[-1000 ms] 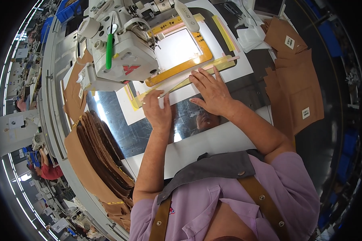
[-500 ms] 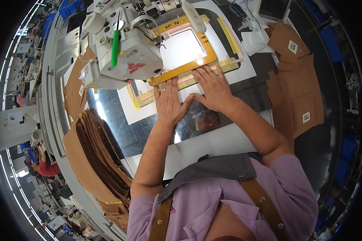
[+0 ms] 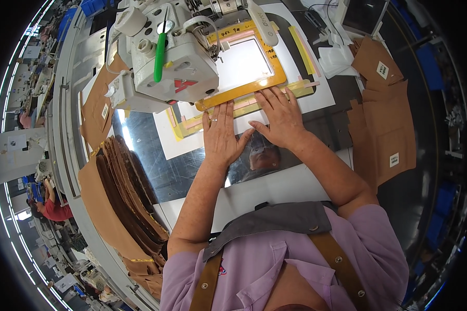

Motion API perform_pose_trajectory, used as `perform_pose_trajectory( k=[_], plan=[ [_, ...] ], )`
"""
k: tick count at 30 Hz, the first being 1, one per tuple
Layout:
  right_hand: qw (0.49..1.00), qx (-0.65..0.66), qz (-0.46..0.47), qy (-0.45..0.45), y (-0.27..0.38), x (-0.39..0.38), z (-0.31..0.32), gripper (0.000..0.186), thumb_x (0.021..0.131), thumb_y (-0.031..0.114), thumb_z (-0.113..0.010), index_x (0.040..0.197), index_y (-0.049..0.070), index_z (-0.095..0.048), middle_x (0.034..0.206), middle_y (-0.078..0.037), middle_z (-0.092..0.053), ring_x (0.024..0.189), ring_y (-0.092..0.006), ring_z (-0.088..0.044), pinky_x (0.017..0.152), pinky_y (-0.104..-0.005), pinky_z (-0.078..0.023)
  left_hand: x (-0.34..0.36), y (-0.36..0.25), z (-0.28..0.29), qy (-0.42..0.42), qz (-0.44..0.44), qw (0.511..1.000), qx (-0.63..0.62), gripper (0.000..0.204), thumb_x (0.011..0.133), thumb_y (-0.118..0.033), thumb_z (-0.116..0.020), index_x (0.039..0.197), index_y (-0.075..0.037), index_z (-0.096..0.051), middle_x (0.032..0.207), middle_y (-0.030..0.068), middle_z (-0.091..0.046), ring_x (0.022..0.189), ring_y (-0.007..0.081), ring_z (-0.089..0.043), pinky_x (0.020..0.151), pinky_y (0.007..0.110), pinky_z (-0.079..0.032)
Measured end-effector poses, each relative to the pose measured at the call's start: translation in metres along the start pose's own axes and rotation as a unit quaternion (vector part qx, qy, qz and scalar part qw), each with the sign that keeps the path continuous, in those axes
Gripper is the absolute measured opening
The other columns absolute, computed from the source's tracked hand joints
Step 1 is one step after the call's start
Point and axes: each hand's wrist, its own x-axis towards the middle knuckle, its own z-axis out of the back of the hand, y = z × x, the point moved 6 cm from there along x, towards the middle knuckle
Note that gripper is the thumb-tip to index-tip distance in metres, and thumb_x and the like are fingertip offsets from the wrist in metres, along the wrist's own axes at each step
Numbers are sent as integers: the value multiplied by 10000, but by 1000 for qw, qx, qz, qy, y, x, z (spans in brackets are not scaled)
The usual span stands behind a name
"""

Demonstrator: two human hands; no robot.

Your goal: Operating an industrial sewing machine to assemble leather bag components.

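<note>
My left hand (image 3: 221, 137) lies flat, fingers stretched out and held near together, its fingertips at the near edge of an orange-yellow frame (image 3: 238, 95). To its right my right hand (image 3: 283, 120) rests flat too, fingers spread, at the same edge. The two thumbs point toward each other, close together. Under the hands is a larger clamp plate edged with yellow and pink tape (image 3: 246, 108), on a white sheet (image 3: 174, 147). A white industrial sewing machine head (image 3: 176, 67) stands over the frame's left part and hides some of it. White material (image 3: 244, 63) shows inside the frame.
A green-handled tool (image 3: 160, 57) sits on the machine. Stacked brown pieces (image 3: 122, 202) stand at the left; more brown pieces lie at the right (image 3: 386, 135) and by the machine (image 3: 101, 109). A dark screen (image 3: 364, 18) is at the far right. Another person (image 3: 54, 207) sits far left.
The machine and frame appear slightly further right in the picture. Both hands stay flat at the frame's near edge; the thumbs have drawn slightly apart.
</note>
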Motion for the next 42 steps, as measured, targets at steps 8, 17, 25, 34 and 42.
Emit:
perform_pose_trajectory(
  k=[8,17,25,34,42],
  plan=[
    [1000,-14,-11,19,0,-3,-3,797,978,601,-529,1512,18,-433,1538,-168,-444,1497,-344,-317,1251,-597,-85,-4,-1,-1,-3,4,1000,-22,956,958,-707,-455,1563,21,-322,1580,227,-395,1512,352,-314,1236,570,-132],
    [1000,-9,0,13,-5,8,-2,822,963,603,-550,1503,-2,-419,1524,-198,-450,1481,-368,-338,1241,-622,-75,8,0,-1,-14,26,999,-22,946,949,-710,-469,1541,20,-357,1547,251,-426,1497,363,-336,1231,582,-132],
    [999,-6,-30,-22,-12,6,-2,776,925,523,-634,1441,-34,-474,1436,-239,-520,1408,-419,-422,1232,-613,-110,10,-3,16,-19,52,994,-93,940,911,-677,-546,1498,43,-403,1528,249,-447,1461,382,-381,1221,589,-167],
    [998,-44,-38,32,1,0,-7,822,939,540,-593,1505,-28,-414,1509,-234,-460,1443,-414,-377,1245,-609,-49,-10,-1,6,-1,59,997,-53,1047,941,-766,-361,1551,84,-303,1600,259,-341,1539,356,-245,1259,565,-96],
    [996,-59,-37,55,-16,8,-1,822,955,576,-539,1503,-27,-432,1520,-192,-474,1473,-374,-356,1243,-623,-23,0,-2,11,45,65,996,-44,1052,917,-751,-435,1554,77,-314,1627,272,-283,1552,394,-196,1248,593,-105]
  ],
)
